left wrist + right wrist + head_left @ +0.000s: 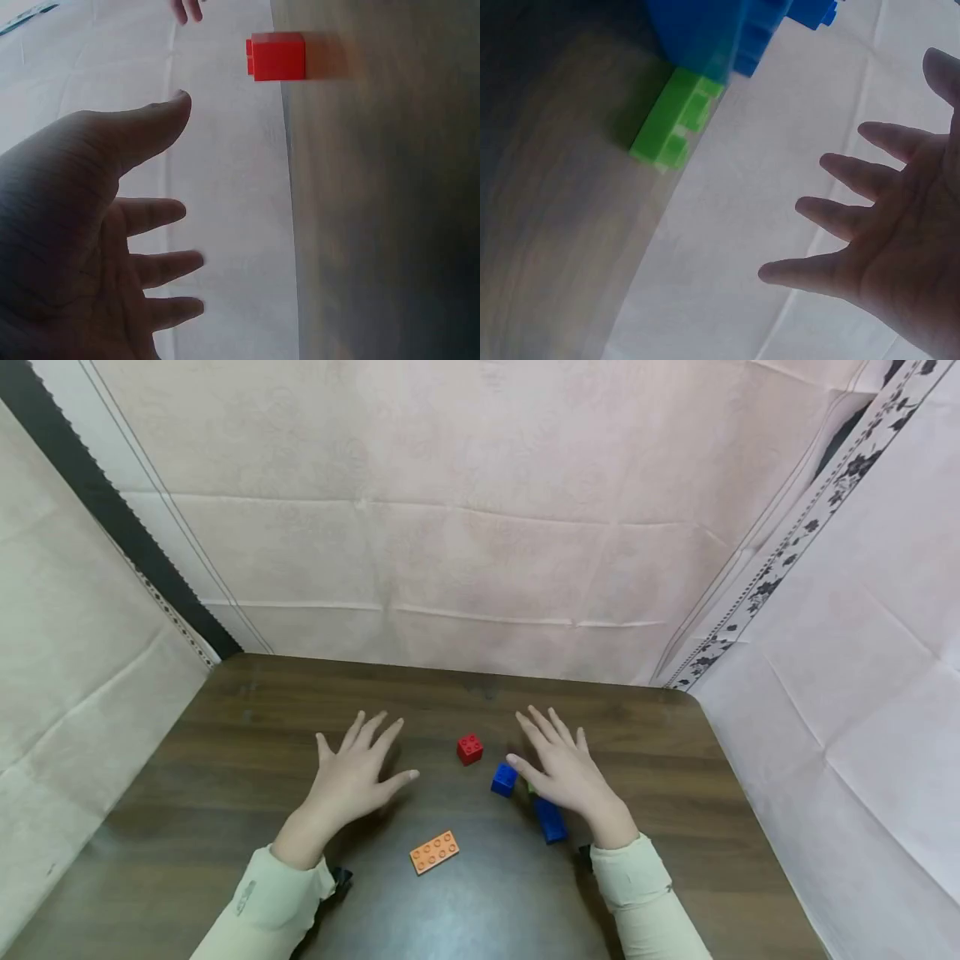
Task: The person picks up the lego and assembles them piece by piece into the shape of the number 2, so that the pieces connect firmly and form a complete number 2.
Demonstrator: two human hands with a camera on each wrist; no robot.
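Note:
My left hand point(351, 782) hovers over the left half of the table with its fingers spread, holding nothing. My right hand point(567, 770), also spread and holding nothing, is above several toy bricks. Below its thumb lies a small blue brick point(504, 780). A longer blue brick point(551, 821) lies under the palm, nearer the wrist. A green brick point(666, 124), mostly hidden by the hand in the head view, sits beside the blue ones. Between the hands stands a red brick point(470, 749). An orange brick point(434, 852) lies nearer the front, studs up.
The brown wooden table point(225, 827) carries all the bricks. Pale cloth point(465, 543) hangs behind its back edge, with more cloth at the left and right sides. A patterned border point(787, 556) runs down the right corner.

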